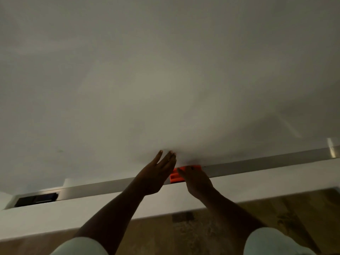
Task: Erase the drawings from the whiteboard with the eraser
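The whiteboard (165, 80) fills most of the view; its surface looks blank and grey in dim light, with no drawings that I can make out. An orange eraser (176, 176) rests on the metal tray (266, 161) along the board's lower edge. My right hand (197, 181) lies over the eraser's right part with fingers curled on it. My left hand (158, 172) is just left of the eraser, fingers straight and apart, fingertips touching the board's bottom.
A black object (36, 199) lies at the left end of the tray. Below the tray runs a white wall strip (73, 216), then a brown patterned floor (202, 234). A metal bracket (334, 148) sits at the tray's right end.
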{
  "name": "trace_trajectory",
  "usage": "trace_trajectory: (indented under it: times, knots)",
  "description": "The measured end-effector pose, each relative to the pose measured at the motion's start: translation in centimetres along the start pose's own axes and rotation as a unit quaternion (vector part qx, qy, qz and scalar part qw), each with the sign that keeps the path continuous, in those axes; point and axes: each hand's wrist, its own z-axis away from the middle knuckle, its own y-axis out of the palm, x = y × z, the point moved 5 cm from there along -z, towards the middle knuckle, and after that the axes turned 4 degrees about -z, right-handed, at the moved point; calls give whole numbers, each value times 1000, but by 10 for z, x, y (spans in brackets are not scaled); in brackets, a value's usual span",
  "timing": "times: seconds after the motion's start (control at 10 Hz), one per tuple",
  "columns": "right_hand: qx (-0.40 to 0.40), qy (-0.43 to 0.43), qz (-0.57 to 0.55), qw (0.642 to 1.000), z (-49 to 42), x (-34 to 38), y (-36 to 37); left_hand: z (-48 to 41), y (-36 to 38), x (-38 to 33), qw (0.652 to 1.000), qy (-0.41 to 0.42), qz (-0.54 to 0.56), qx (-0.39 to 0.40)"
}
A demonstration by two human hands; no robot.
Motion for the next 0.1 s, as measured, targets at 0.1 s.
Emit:
trace_trajectory:
  times: [0.1]
  knots:
    - [56,-25,44,997,2,2,-24,-11,-29,9,996,-67,56,13]
